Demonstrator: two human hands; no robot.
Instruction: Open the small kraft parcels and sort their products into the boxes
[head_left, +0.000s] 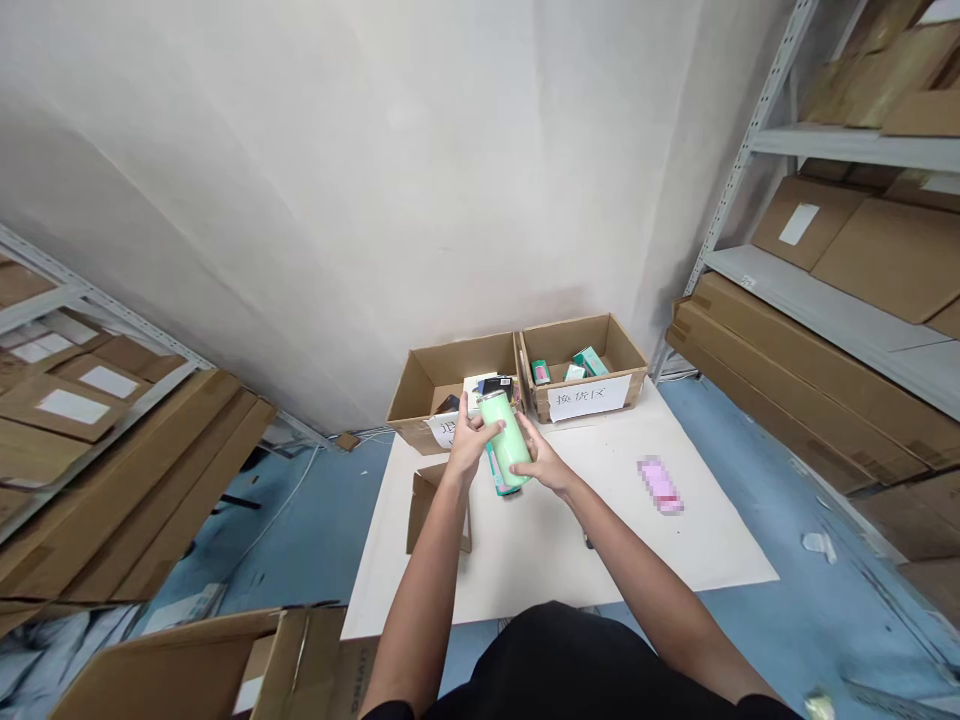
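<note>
A light green tumbler (507, 440) with a silvery rim is tilted in the air above the white table. My left hand (469, 440) grips it from the left near the top, thumb across its front. Lower down on the right side, my right hand (543, 464) is closed around it too. Partly hidden behind the tumbler, a teal and pink box (504, 488) lies on the table. Beside my left forearm stands a small open cardboard box (420, 510), partly covered by the arm.
At the table's back stand a left carton (427, 372) with mixed items and a right carton (622, 350) with several small boxes. A blurred pink item (660, 485) lies on the white table (630, 545). Shelves (840, 300) of cartons flank both sides; a large open carton (180, 660) is lower left.
</note>
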